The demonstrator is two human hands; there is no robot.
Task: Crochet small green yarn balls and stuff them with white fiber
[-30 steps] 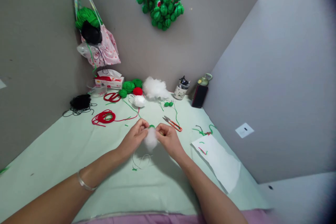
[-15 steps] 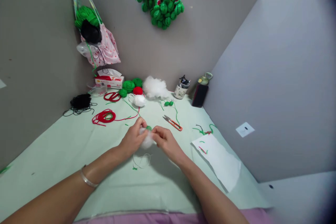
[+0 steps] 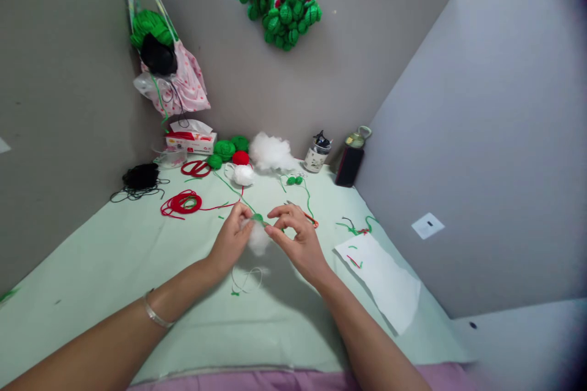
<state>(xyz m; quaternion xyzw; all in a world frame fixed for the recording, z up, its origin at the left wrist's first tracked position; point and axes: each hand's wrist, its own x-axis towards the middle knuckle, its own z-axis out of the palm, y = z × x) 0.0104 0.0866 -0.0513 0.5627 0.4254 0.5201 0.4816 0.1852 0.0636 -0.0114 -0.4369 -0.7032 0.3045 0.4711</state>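
Note:
My left hand (image 3: pixel 232 233) is closed around a small green crochet piece (image 3: pixel 257 218), which shows just past its fingertips. A tuft of white stuffing (image 3: pixel 257 239) hangs below that piece, between both hands. Thumb and forefinger of my right hand (image 3: pixel 293 235) are pinched at the right side of the piece; what they grip is too small to make out. Green yarn (image 3: pixel 233 188) runs from the piece back toward a small green yarn ball (image 3: pixel 214 162). Behind my right fingers lie orange thread snips (image 3: pixel 312 220), partly covered.
Red yarn (image 3: pixel 195 203), red scissors (image 3: pixel 196 168) and black yarn (image 3: pixel 141 177) lie left. Along the back are a tissue box (image 3: pixel 202 143), yarn balls, a stuffing heap (image 3: pixel 271 153), a jar (image 3: pixel 316 157) and a bottle (image 3: pixel 351 159). White paper (image 3: pixel 383 287) lies right; thin cord (image 3: pixel 247 280) lies in front.
My right hand has shifted slightly right and its fingers have lifted and spread above the pinch, now covering part of the snips. More of the green piece's top shows.

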